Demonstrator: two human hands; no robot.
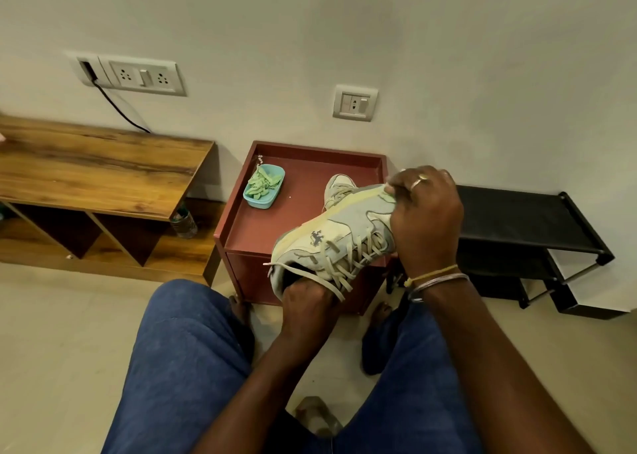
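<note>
A worn pale grey sneaker (331,243) with loose laces is held tilted above the front edge of a red-brown side table (241,212). My left hand (306,302) grips its heel end from below, fingers curled at the shoe's opening. My right hand (427,212), with a ring and wrist bands, grips the toe end; a pale green scrap shows at the fingertips, but what it is cannot be told. A second pale shoe (339,186) stands on the table behind the held one, partly hidden.
A blue tub (263,186) of pale green pieces sits at the table's back left. A wooden bench (103,167) stands to the left with a bottle (184,222) beside it, and a black rack (517,219) to the right. My knees in blue trousers fill the foreground.
</note>
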